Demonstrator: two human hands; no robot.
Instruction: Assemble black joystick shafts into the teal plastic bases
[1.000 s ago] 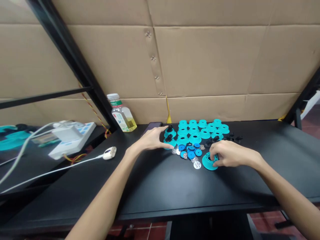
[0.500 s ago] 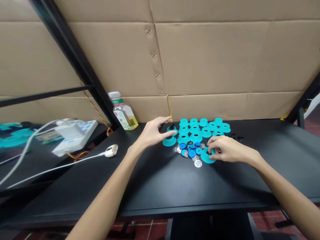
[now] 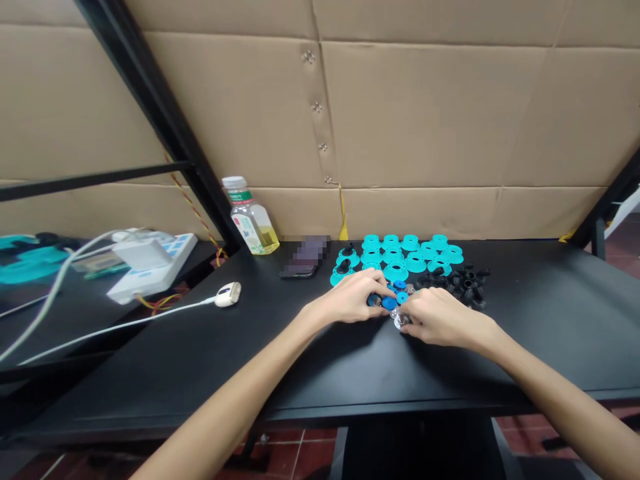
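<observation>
The small blue discs (image 3: 389, 303) lie in a loose pile on the black table (image 3: 370, 380), in the space between the two hands. Some silvery discs (image 3: 400, 322) are mixed with them, the nearest one being at the thumb of the right hand (image 3: 445, 317). The left hand (image 3: 353, 296) reaches in from the left, palm down, its thumb and fingers curved apart around the pile's edge. The right hand is bent low, with fingers curled toward the discs. The hands are near each other, but whether either one grips a disc cannot be told. Behind the pile stand the teal rings (image 3: 395, 270) in rows; black parts (image 3: 470, 287) lie beyond the right hand.
</observation>
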